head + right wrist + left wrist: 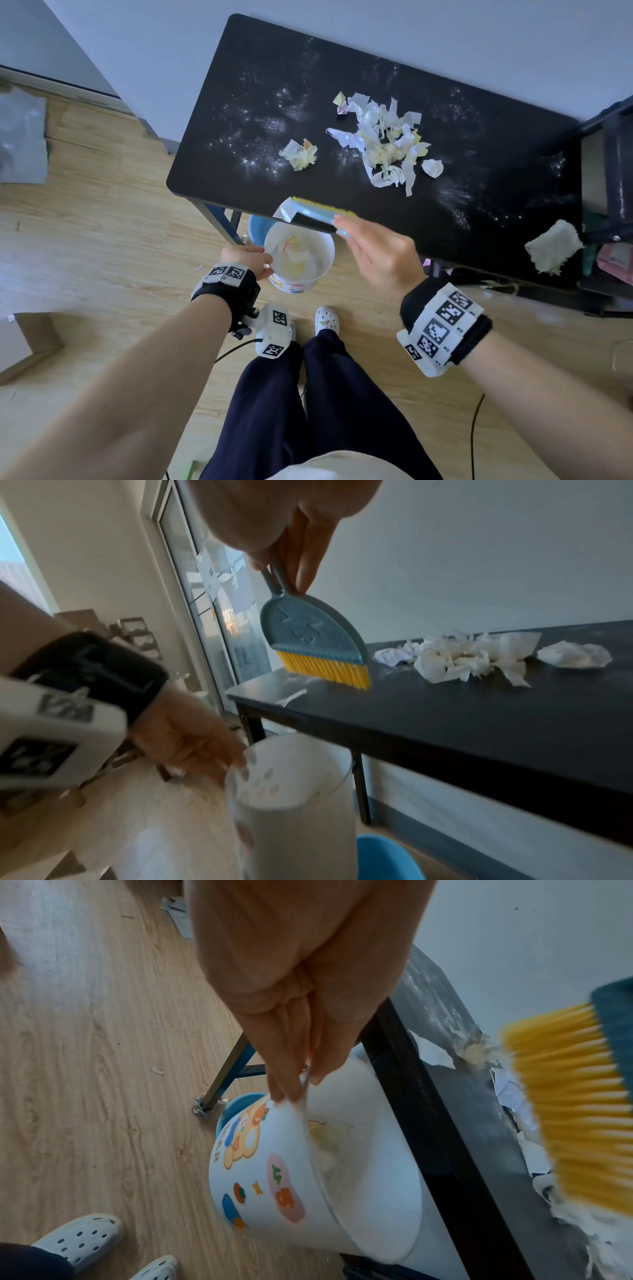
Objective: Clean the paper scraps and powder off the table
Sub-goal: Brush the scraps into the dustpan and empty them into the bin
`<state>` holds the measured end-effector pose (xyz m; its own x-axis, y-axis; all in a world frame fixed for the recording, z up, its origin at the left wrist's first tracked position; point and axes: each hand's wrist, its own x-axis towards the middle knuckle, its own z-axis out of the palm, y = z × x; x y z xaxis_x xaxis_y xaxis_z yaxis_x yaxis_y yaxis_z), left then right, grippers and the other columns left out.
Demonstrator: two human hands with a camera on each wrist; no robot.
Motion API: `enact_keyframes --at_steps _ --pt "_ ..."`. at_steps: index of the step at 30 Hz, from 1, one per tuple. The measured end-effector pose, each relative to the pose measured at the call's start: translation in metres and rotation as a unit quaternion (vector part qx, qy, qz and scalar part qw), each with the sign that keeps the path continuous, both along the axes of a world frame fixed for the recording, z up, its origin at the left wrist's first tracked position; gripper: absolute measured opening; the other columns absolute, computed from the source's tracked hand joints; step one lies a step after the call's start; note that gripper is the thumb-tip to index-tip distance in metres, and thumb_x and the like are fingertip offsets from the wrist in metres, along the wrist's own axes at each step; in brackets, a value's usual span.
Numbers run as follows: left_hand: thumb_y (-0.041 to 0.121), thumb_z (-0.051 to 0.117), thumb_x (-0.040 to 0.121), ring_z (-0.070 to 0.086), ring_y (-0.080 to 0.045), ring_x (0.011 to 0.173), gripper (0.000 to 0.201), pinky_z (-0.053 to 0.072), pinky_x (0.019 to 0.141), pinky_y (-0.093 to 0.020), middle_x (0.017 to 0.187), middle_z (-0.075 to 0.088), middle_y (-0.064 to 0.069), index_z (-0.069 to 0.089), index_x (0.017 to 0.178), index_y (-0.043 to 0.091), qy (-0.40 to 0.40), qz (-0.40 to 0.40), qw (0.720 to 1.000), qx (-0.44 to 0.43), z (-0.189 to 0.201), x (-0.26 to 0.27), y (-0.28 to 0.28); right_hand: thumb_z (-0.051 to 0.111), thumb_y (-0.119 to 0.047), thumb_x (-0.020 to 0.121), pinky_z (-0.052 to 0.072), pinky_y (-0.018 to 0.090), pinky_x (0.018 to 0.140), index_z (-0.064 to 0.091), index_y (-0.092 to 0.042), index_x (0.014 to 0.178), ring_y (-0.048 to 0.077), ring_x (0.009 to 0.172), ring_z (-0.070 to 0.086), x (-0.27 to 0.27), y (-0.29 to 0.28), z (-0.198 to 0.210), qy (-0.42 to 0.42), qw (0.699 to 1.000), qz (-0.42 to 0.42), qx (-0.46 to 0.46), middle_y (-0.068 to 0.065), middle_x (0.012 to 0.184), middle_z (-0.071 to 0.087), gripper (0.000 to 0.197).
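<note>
A black table carries a heap of white and yellowish paper scraps, a separate crumpled scrap and scattered white powder. My right hand grips the handle of a small blue brush with yellow bristles; its bristles touch the table's near edge. My left hand pinches the rim of a white bin with cartoon stickers, held just below that edge. Some scraps lie inside the bin.
A crumpled white cloth lies at the table's right front corner beside a dark shelf unit. A blue stool stands under the table. Cardboard lies on the wooden floor at left. My feet are close to the table.
</note>
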<state>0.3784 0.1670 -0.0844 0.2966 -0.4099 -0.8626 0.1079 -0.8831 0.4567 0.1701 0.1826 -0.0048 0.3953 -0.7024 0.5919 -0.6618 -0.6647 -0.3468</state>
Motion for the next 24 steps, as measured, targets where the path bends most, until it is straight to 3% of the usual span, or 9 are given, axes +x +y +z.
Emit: enact_keyframes --at_steps 4,7,11,15,20,24 --pt "-0.011 0.066 0.077 0.067 -0.028 0.075 0.026 0.055 0.064 -0.026 0.095 0.067 -0.016 0.069 0.100 0.001 -0.003 0.002 1.000 -0.007 -0.001 0.006 -0.002 0.067 0.009 0.080 0.055 0.025 0.070 0.072 0.003 0.098 0.013 0.077 0.065 0.010 -0.054 0.009 -0.010 0.999 -0.038 -0.036 0.010 0.089 0.073 0.019" --pt "-0.011 0.066 0.076 0.068 -0.030 0.077 0.026 0.058 0.073 -0.033 0.093 0.067 -0.017 0.069 0.099 0.000 -0.008 0.008 1.000 -0.010 -0.005 0.011 -0.003 0.066 0.010 0.078 0.054 0.026 0.066 0.071 0.002 0.098 0.013 0.077 0.061 0.025 -0.096 0.002 -0.001 0.998 -0.048 -0.034 0.010 0.088 0.073 0.022" --pt "-0.010 0.068 0.074 0.070 -0.029 0.085 0.019 0.057 0.083 -0.040 0.090 0.070 -0.014 0.070 0.089 0.002 -0.017 -0.001 1.000 -0.008 -0.011 0.019 -0.002 0.062 0.009 0.077 0.054 0.032 0.050 0.071 0.000 0.096 0.024 0.062 0.062 0.041 -0.120 -0.008 0.018 0.999 -0.045 0.006 0.008 0.075 0.069 0.023" --pt "-0.011 0.067 0.075 0.067 -0.028 0.078 0.020 0.057 0.075 -0.032 0.093 0.069 -0.015 0.069 0.088 0.005 -0.013 0.007 1.000 -0.014 -0.012 0.024 0.001 0.059 0.001 0.081 0.054 0.033 0.047 0.070 0.000 0.096 0.027 0.058 0.063 0.046 -0.105 -0.015 0.034 0.999 -0.012 0.041 0.009 0.074 0.069 0.019" --pt "-0.011 0.067 0.076 0.066 -0.026 0.076 0.022 0.054 0.069 -0.027 0.097 0.069 -0.016 0.069 0.094 0.003 -0.007 -0.003 1.000 -0.015 -0.009 0.027 0.001 0.067 0.009 0.076 0.052 0.031 0.044 0.070 -0.003 0.096 0.024 0.055 0.059 0.034 -0.061 -0.021 0.041 0.998 0.016 0.055 0.008 0.069 0.064 0.024" --pt "-0.011 0.067 0.076 0.066 -0.023 0.078 0.025 0.055 0.053 -0.019 0.099 0.070 -0.011 0.070 0.096 0.002 -0.008 -0.023 1.000 -0.010 -0.004 0.029 0.001 0.067 0.011 0.075 0.058 0.033 0.057 0.071 0.001 0.095 0.022 0.076 0.069 0.028 -0.023 -0.016 0.035 0.995 0.063 0.075 0.010 0.088 0.072 0.023"
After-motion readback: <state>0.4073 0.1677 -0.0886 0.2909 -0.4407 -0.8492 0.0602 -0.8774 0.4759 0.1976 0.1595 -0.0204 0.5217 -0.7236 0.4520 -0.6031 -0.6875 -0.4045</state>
